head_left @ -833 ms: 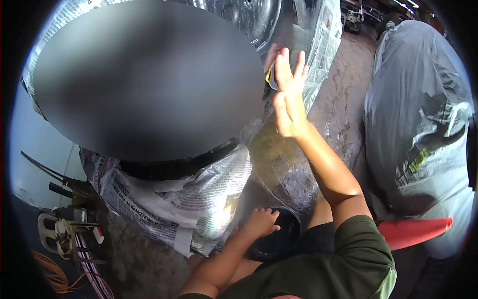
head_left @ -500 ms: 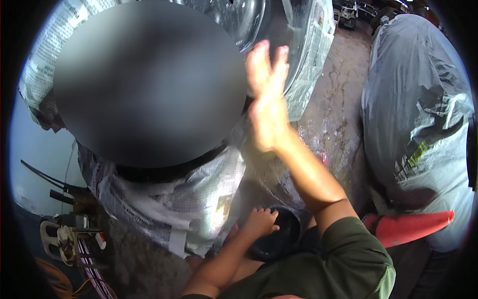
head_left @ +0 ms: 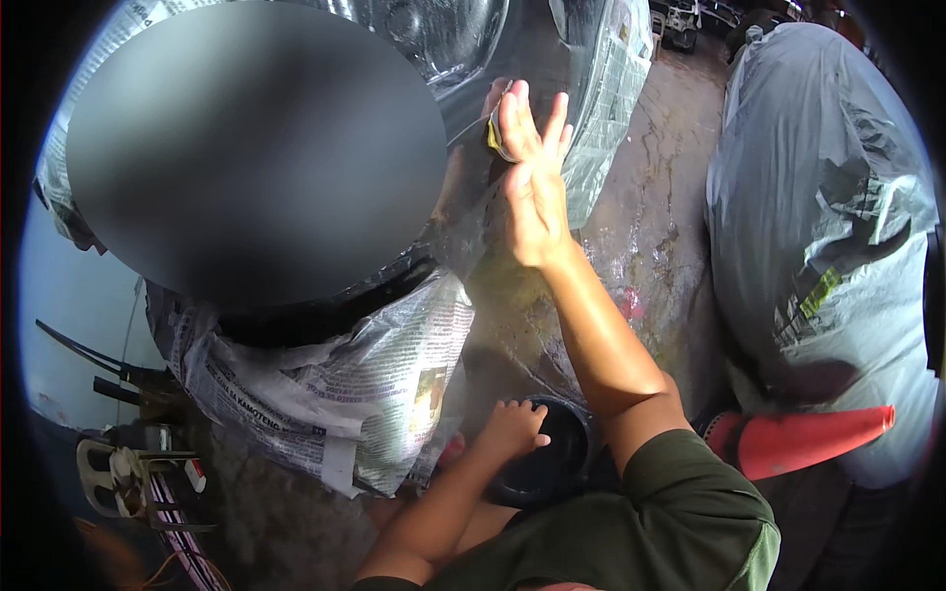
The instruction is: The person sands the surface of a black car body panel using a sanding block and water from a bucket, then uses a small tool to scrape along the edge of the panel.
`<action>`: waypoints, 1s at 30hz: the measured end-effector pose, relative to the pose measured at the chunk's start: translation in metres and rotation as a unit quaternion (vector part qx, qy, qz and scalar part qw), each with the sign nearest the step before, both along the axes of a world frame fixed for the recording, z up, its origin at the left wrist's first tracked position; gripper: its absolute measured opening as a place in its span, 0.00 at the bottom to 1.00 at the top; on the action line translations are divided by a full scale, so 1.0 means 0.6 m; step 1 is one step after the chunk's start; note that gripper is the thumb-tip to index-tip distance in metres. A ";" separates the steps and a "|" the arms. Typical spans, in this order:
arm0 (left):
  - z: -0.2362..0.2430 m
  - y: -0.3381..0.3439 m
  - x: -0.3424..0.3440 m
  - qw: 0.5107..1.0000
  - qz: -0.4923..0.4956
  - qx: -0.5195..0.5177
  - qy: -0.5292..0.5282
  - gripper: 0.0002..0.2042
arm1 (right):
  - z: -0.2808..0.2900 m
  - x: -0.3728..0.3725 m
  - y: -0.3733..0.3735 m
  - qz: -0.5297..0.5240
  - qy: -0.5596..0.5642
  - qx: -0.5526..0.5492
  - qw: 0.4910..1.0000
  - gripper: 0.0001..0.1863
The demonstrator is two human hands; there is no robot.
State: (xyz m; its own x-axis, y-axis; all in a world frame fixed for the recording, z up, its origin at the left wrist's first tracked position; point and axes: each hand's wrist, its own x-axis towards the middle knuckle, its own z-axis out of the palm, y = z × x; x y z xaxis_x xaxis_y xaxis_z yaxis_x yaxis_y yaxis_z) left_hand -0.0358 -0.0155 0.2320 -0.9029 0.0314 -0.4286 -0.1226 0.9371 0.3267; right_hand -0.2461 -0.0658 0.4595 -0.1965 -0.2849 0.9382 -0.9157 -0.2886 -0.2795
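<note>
My right hand [head_left: 533,182] reaches up and forward to a glossy dark panel [head_left: 537,54], fingers stretched and somewhat apart, palm turned toward the panel. Between the fingers and the panel shows a thin pad [head_left: 495,138] with a yellow edge; its exact kind is unclear. A faint reflection of the fingers appears in the shiny surface. Lower down, my left hand [head_left: 515,428] is curled at the rim of a round black basin [head_left: 562,448], thumb toward its inside. The basin's contents are too dark to make out.
Newspaper masking [head_left: 330,404] wraps the part in front of me. A grey oval blur covers the upper left. At right stand a large plastic-covered object [head_left: 803,197] and a red cone [head_left: 803,441] lying sideways. A chair [head_left: 123,478] is at lower left; the concrete floor [head_left: 655,187] looks wet.
My right hand has moved slightly up along the panel and is less smeared, so the pad's yellow edge now shows. The left hand stays at the basin. The whole view has shifted a little.
</note>
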 end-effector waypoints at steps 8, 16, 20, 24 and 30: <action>0.013 -0.012 -0.016 1.000 0.007 0.001 -0.019 0.32 | -0.030 -0.047 0.016 -0.006 -0.001 0.027 1.000 0.36; 0.014 -0.012 -0.004 0.999 0.011 0.004 -0.053 0.32 | 0.017 0.017 0.024 0.019 0.104 0.065 0.992 0.36; 0.019 -0.016 0.000 0.999 0.015 0.010 -0.035 0.31 | -0.050 -0.033 0.023 0.004 0.013 0.044 0.999 0.37; 0.003 -0.021 0.011 0.998 0.021 -0.003 -0.053 0.30 | 0.042 0.049 0.003 0.041 0.123 0.038 0.991 0.37; 0.023 -0.028 -0.007 0.999 0.022 0.011 -0.040 0.29 | -0.050 -0.023 0.003 0.013 0.029 0.022 0.999 0.38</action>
State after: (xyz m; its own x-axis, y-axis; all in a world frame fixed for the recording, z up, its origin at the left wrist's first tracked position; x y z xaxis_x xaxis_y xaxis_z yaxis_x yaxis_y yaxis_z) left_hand -0.0398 -0.0322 0.2456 -0.8667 0.0029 -0.4989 -0.1895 0.9232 0.3344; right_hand -0.2597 -0.0641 0.4297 -0.1342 -0.3307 0.9341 -0.9230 -0.3012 -0.2392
